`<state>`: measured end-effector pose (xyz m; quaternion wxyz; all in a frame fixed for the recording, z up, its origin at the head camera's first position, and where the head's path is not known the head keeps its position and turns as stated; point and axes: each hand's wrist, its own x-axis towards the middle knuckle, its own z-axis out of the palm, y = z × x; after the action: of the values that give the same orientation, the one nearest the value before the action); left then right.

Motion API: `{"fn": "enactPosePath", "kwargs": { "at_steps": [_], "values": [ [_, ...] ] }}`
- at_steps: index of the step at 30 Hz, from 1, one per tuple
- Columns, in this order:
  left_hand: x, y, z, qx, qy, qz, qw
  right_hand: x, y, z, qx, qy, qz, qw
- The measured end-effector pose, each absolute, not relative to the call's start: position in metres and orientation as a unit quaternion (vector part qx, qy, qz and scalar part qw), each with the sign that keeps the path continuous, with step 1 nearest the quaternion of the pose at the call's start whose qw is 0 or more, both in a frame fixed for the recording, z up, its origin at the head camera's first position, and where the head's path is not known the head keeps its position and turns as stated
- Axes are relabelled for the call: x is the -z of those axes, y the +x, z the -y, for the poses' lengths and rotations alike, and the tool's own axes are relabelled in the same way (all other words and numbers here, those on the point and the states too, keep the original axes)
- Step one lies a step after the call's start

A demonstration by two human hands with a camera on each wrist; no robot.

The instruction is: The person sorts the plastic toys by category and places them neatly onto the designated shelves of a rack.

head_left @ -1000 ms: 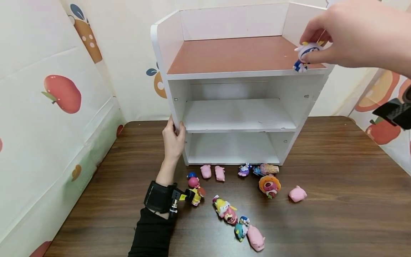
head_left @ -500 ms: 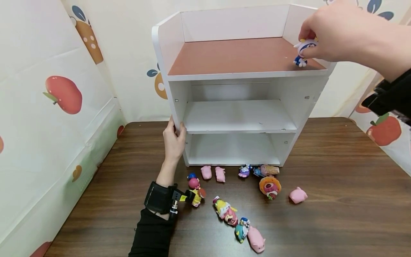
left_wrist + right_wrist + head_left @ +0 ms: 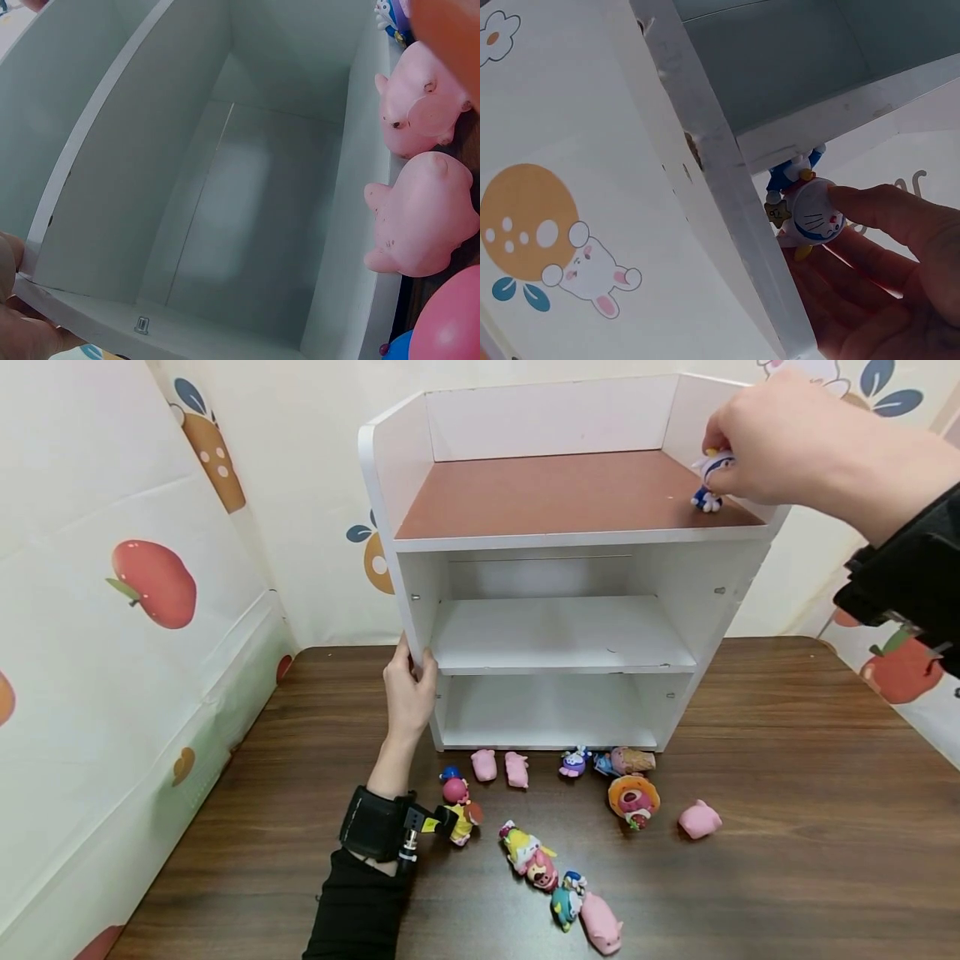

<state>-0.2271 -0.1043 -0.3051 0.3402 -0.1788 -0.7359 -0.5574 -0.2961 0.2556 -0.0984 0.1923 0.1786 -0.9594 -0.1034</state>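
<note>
The right hand (image 3: 787, 447) pinches a figurine (image 3: 706, 495) at two o'clock on the shelf unit (image 3: 562, 633), feet perhaps touching its top (image 3: 555, 493), where an off-balance release could topple it, while the left hand (image 3: 409, 693) grips the unit's eight-o'clock edge (image 3: 406, 602).

Four pink pigs (image 3: 700, 819), count them, four! Two hands in play, one left hand (image 3: 408, 702) and one right hand (image 3: 780, 443), with two black wrist straps (image 3: 372, 824). One white cabinet (image 3: 393, 485), one brown top (image 3: 558, 493), two open compartments (image 3: 562, 631), one table (image 3: 810, 827). One white-and-blue figurine (image 3: 707, 498) held; the other coloured figurines (image 3: 634, 802) crowd too tightly for an exact tally!
</note>
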Motion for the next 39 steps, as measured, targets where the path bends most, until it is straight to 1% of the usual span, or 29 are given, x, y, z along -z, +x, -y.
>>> {"fn": "enactPosePath", "kwargs": {
  "at_steps": [4,11,17,20,24,30,35,37,39],
  "values": [
    [0.305,-0.227,0.104,0.558,-0.181,0.736,0.338,0.097,-0.294,-0.252,0.105,0.178,0.961,0.184],
    [0.305,-0.227,0.104,0.555,-0.181,0.738,0.339,0.089,-0.264,-0.224,0.108,0.154,0.971,0.146],
    [0.304,-0.227,0.103,0.553,-0.179,0.739,0.34,0.091,-0.263,-0.222,0.115,0.14,0.973,0.14],
    [0.304,-0.227,0.102,0.553,-0.179,0.739,0.341,0.088,-0.256,-0.217,0.106,0.139,0.976,0.13],
    [0.304,-0.228,0.103,0.552,-0.18,0.739,0.342,0.088,-0.253,-0.218,0.099,0.132,0.977,0.135],
    [0.304,-0.229,0.104,0.558,-0.181,0.737,0.335,0.096,-0.269,-0.239,0.088,0.091,0.977,0.174],
    [0.305,-0.229,0.105,0.559,-0.179,0.737,0.335,0.111,-0.276,-0.248,0.059,0.086,0.964,0.244],
    [0.305,-0.229,0.105,0.559,-0.178,0.737,0.335,0.12,-0.274,-0.248,0.047,0.097,0.954,0.282],
    [0.305,-0.229,0.105,0.558,-0.178,0.738,0.335,0.128,-0.267,-0.246,0.024,0.106,0.947,0.301]
  ]
}}
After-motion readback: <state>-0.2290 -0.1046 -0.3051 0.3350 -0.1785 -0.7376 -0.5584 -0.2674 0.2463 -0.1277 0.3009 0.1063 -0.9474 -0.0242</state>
